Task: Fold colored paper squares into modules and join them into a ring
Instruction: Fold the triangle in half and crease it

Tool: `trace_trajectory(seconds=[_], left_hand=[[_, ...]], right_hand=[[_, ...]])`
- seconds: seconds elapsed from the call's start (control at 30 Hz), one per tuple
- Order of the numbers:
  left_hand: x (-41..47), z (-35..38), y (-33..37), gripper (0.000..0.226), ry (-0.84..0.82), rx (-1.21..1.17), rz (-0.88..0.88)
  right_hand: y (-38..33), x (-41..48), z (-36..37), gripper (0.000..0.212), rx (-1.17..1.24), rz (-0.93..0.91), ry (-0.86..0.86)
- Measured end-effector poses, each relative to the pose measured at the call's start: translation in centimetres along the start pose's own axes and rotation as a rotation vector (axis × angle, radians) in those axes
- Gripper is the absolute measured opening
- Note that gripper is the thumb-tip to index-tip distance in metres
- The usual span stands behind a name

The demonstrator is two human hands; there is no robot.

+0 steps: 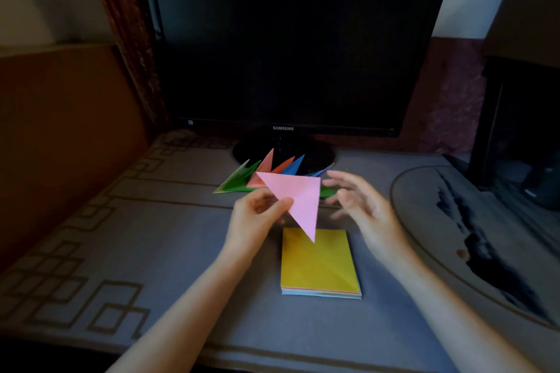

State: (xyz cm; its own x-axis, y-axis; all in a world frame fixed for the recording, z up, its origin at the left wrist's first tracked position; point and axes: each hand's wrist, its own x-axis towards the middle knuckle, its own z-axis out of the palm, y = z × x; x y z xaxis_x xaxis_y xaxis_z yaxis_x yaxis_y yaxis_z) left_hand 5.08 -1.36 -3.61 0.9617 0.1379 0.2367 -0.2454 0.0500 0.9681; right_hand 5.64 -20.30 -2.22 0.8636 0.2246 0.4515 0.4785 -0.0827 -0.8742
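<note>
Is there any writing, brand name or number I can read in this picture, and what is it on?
"SAMSUNG": white letters on the lower edge of the monitor, in the middle.
Small sticker at the lower left corner of the monitor's frame: too small to read.
No writing shows on the pink paper or on the stack of paper squares.

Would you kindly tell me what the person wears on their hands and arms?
Nothing visible: the left hand and right hand are ungloved, both forearms bare to the frame's edge, with no sleeve, watch or bracelet. Rings cannot be ruled out on the blurred right hand.
</note>
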Motion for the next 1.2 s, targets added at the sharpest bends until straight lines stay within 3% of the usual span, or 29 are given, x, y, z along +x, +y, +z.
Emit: trace_trajectory(seconds=[0.07,0.17,0.37,0.47,0.67,0.77,0.9,1.0,1.2], left_hand=[[-0.2,0.2,0.3,0.017,-0.062,-0.002,-0.01],[-0.3,0.0,0.6,0.018,-0.108,-0.011,-0.025],[-0.6,0.1,0.7,0.019,-0.204,-0.011,-0.081],[-0.6,0.3,0.6,0.018,-0.233,-0.069,-0.107],[-1.1,0.6,1.1,0.017,-0.3,-0.151,-0.13],[-1.1,0.7,1.0,0.023,-0.297,-0.085,-0.109],[-1.0,0.6,0.3,0.021,-0.265,0.046,-0.047],[-0.8,0.5,0.0,0.021,-0.252,0.075,-0.024],[-1.0,0.7,0.1,0.015,-0.29,0.085,0.002]], right_hand=[[0.0,0.0,-0.4,0.032,-0.131,-0.081,-0.073],[0.3,-0.3,-0.6,0.051,-0.313,-0.105,-0.163],[0.4,0.1,-0.6,0.022,-0.409,-0.079,-0.148],[0.3,0.1,-0.4,0.01,-0.373,-0.114,-0.102],[0.9,0.2,-0.1,0.013,-0.22,-0.047,-0.087],[1.5,0.3,-0.2,0.005,-0.225,-0.039,-0.082],[1.9,0.1,0.2,0.014,-0.218,-0.024,-0.084],[1.5,0.0,0.3,0.006,-0.19,0.019,-0.1],[0.7,-0.2,0.5,0.05,0.056,0.162,-0.044]])
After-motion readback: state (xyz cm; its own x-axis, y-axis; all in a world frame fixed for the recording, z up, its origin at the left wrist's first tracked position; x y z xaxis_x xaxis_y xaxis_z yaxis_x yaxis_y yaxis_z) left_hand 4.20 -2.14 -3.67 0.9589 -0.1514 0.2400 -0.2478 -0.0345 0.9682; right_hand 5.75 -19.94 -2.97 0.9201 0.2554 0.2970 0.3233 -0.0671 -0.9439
